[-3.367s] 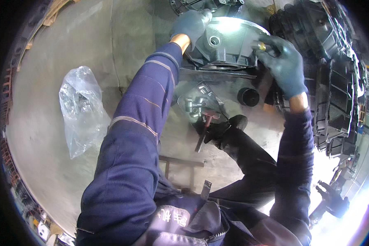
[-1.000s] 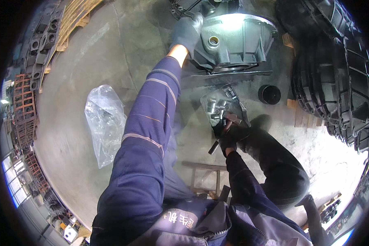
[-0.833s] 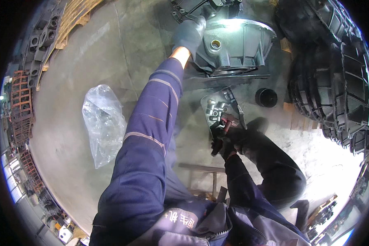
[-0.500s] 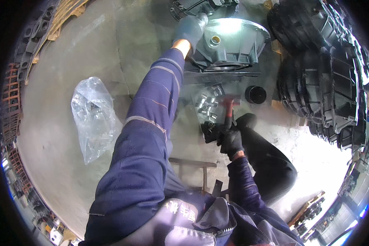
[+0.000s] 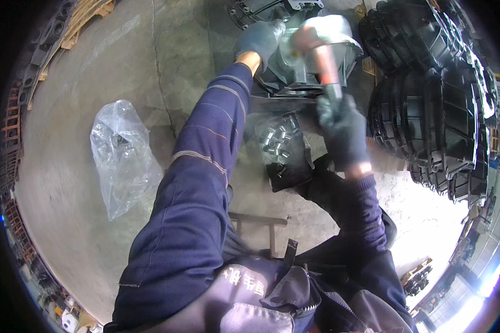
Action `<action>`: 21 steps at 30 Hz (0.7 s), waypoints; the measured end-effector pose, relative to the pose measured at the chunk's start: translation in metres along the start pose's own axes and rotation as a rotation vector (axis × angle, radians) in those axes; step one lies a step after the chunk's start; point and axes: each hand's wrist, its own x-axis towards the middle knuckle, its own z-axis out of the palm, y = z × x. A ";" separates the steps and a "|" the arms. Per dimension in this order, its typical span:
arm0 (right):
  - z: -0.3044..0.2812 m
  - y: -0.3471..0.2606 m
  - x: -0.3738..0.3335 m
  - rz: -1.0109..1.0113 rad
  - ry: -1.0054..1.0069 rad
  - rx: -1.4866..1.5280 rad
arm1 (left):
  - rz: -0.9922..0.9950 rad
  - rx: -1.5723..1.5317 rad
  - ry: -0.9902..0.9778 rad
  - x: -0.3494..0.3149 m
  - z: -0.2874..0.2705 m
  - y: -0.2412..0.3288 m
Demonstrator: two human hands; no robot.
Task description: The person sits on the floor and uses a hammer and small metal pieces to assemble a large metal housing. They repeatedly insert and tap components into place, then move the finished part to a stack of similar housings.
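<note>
Swung the red, dark-gripped hammer (image 5: pixel 325 65) up from beside silvery metal sleeves (image 5: pixel 271 143) to the grey bell-shaped metal housing (image 5: pixel 301 73), seemingly into striking reach, fingers of the right hand (image 5: pixel 343 130) clenched around it, left hand (image 5: pixel 259 42) at the housing's edge, pinch impossible to tell.

Clear plastic bag (image 5: pixel 123 161) on the grey floor (image 5: pixel 66 111), wooden pallet (image 5: pixel 88 18) upper left.

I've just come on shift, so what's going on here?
Someone's gloved right hand holds a reddish hammer, blurred, over a grey bowl-shaped metal housing; contact is unclear. The gloved left hand is at the housing's left rim. Silvery metal cylinders lie lower in view, and a clear plastic bag lies at left.
</note>
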 end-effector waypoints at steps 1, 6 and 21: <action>0.003 0.002 0.005 0.068 -0.151 -0.233 | 0.005 0.006 -0.007 0.001 0.000 -0.001; -0.027 -0.002 0.016 -0.105 -0.065 0.118 | 0.020 0.013 -0.028 0.000 0.001 -0.003; -0.033 0.008 0.011 -0.113 0.058 0.013 | 0.045 -0.039 0.061 0.002 0.003 -0.002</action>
